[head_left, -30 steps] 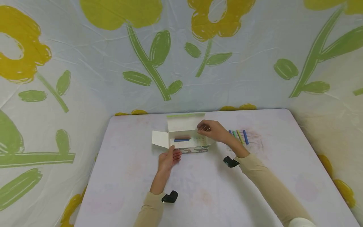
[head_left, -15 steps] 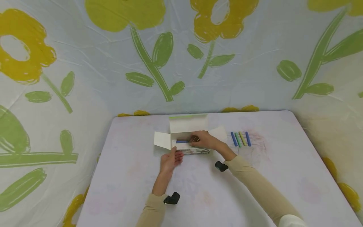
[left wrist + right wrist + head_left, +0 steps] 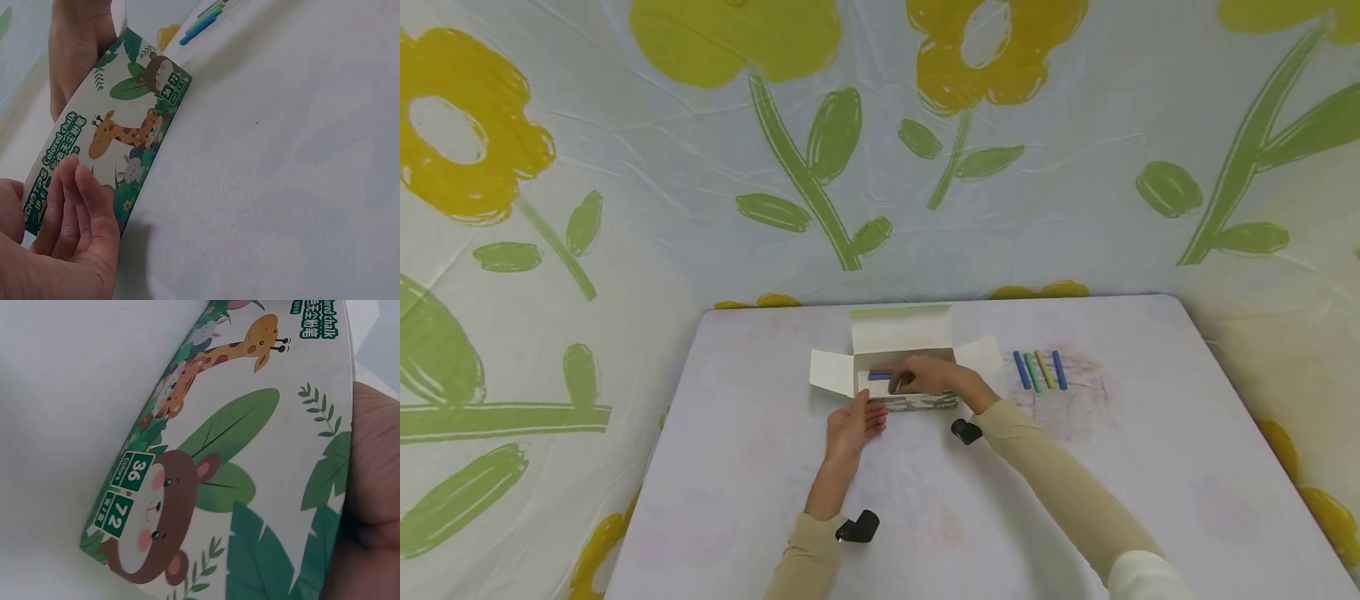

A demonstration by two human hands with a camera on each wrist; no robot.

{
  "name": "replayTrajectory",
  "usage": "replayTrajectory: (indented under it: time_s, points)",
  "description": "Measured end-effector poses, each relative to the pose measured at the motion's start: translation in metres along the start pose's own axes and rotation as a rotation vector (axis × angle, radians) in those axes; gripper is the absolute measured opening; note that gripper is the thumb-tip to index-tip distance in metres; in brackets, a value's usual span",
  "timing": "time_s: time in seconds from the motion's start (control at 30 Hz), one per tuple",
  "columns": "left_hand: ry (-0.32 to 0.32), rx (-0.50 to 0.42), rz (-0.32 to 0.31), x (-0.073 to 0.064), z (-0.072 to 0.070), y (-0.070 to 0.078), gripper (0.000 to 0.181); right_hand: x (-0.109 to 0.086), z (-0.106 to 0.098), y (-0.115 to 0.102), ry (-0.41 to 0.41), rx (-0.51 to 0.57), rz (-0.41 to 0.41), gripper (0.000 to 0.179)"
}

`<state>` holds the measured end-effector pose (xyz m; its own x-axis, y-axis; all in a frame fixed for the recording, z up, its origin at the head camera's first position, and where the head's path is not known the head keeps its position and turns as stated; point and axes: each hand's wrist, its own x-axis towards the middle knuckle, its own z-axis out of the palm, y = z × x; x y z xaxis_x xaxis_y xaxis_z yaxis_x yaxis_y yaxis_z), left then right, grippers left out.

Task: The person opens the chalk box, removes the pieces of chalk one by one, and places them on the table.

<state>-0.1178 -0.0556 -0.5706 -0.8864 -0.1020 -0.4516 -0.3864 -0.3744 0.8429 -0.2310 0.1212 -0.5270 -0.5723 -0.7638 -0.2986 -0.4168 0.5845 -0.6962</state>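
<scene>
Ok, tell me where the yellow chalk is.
In the head view, the yellow chalk lies on the table right of the open box, between the green chalk and the rightmost blue chalk.

The white chalk box (image 3: 119, 132) has a green-leaf and cartoon-animal print; the chalk row (image 3: 1033, 372) is blue, green and yellow.

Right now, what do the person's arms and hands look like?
The left sleeve and right sleeve are beige; white fabric shows farther up on the right. A small black device sits beside each cuff. The left hand and right hand are gloveless.
</scene>
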Motion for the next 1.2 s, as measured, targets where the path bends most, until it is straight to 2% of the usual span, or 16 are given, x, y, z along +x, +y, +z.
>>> replayTrajectory:
  time_s: [0.33, 0.7, 0.93, 1.2]
  points:
    - [0.002, -0.008, 0.005, 0.0, 0.001, -0.001, 0.049, 0.007, -0.005, -0.007, -0.087, -0.049, 0.043, 0.017]
    - [0.009, -0.015, 0.019, -0.001, 0.002, 0.001, 0.047, 0.007, -0.009, -0.002, -0.115, -0.024, 0.029, 0.017]
    - [-0.004, -0.022, 0.017, -0.002, 0.002, 0.0, 0.05, -0.003, -0.012, -0.005, -0.08, -0.021, 0.014, 0.019]
    - [-0.011, -0.029, -0.003, -0.001, 0.001, 0.0, 0.051, -0.025, -0.02, -0.009, 0.033, -0.016, -0.026, 0.024]
